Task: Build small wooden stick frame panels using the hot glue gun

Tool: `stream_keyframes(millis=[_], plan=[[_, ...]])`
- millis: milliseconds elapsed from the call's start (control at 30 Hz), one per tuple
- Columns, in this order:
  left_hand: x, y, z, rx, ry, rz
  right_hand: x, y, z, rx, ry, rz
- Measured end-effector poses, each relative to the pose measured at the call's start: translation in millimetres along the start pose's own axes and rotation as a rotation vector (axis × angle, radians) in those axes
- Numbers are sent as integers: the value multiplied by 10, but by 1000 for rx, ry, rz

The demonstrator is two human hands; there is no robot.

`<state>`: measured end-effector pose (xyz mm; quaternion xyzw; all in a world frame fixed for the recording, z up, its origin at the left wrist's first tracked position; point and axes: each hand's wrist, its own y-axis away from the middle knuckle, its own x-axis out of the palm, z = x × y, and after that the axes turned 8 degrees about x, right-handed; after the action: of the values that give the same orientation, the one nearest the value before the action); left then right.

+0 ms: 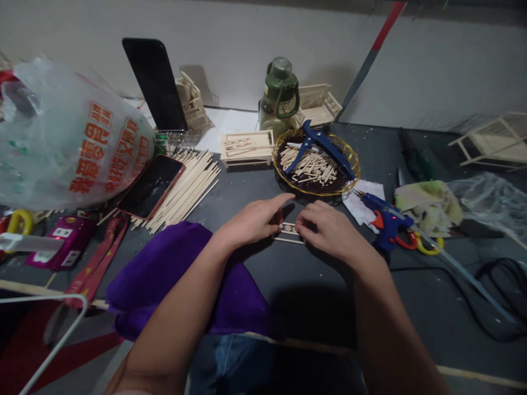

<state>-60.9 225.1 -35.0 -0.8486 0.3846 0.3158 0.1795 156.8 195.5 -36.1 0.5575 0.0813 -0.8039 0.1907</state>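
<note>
Between my two hands, on the dark tabletop, lies a small wooden stick frame [291,231] with short pieces set between its long rails. My left hand [260,219] pinches its left end, with the index finger stretched out above. At the other end, the fingers of my right hand [328,227] are closed on the frame and partly hide it. Just beyond my hands, a yellow-rimmed basket [284,178] holds many short cut sticks [310,167]. A blue cutter [329,148] rests across the basket.
Left stand a white plastic bag [74,137], a phone [152,186], long sticks [187,189] and a purple cloth [164,274]. Right lie a blue glue gun [387,219], scissors [428,244] and a cable [448,280]. A green bottle [280,99] and stick models [247,148] stand behind.
</note>
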Motion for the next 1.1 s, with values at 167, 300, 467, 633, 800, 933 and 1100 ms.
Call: stream_keyframes(millis=[167,300,467,633,800,933,1100], plan=[[-2,1,-2,0,12,1,-22,0,15,55,-20,-28],[-6,4,-7,-1,6,7,-52,2,41,78,-77,-38],[-2,9,-9,-1,4,-5,-14,-6,39,77,-57,-10],[-3,14,-11,-6,4,-1,38,-13,-6,77,-6,-22],[-11,7,-16,-9,2,5,-9,-9,-11,76,-67,-32],[-11,6,-8,-9,12,7,-76,-3,10,77,-157,-74],[-16,19,-4,-6,20,-9,-81,-1,63,15,-193,-50]])
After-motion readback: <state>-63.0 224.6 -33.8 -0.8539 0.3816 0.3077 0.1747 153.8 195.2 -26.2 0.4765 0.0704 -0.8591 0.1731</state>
